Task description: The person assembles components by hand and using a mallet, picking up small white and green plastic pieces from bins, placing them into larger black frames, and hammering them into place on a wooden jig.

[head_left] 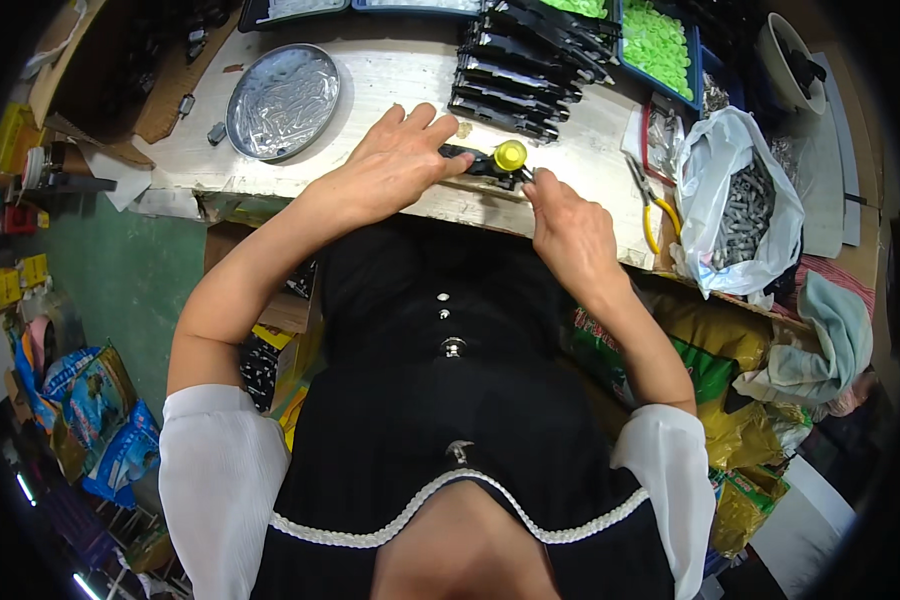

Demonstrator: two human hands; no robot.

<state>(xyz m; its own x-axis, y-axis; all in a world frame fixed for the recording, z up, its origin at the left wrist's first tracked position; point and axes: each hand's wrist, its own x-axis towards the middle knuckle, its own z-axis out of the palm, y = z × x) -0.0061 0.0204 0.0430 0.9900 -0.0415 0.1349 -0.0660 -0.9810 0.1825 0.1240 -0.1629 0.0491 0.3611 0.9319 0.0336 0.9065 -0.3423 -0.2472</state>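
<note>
A narrow black part (pixel 484 167) lies at the table's front edge, with a round yellow knob-like piece (pixel 510 155) standing on it. My left hand (pixel 395 165) reaches over from the left; its thumb presses on the black part's left end and its fingers stretch out over the table. At the part's right end, my right hand (pixel 575 225) is closed in a pinch. Something small and shiny shows by its fingertips, too small to name. Behind the part lies a stack of similar long black parts (pixel 510 85).
A round metal dish (pixel 283 100) of small clear pieces lies left. Blue trays hold bright green pieces (pixel 655 48) at the back right. Yellow-handled pliers (pixel 652 205) and a white plastic bag (pixel 705 150) of grey metal parts are right. A cloth (pixel 820 340) hangs at the right edge.
</note>
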